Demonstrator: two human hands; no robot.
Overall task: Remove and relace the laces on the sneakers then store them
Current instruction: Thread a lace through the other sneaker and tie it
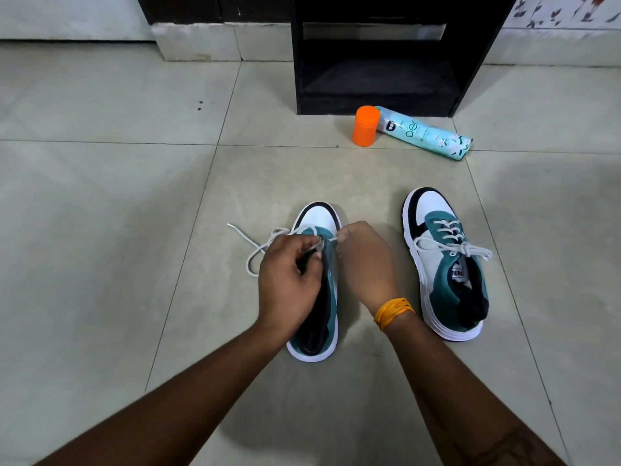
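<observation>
Two teal, white and black sneakers stand on the tiled floor, toes pointing away from me. The left sneaker [319, 216] is under both hands. Its white lace [250, 250] trails loose to the left on the floor. My left hand [289, 284] pinches the lace at the eyelets, fingers curled over the tongue. My right hand [366, 264] pinches the lace on the shoe's right side, with an orange band on that wrist. The right sneaker [443, 264] stands apart to the right, fully laced and tied in a bow.
An orange cap [365, 126] stands upright beside a teal spray can [426, 134] lying on the floor beyond the shoes. Behind them is a black open shelf unit [376, 62]. A wall base runs along the back left.
</observation>
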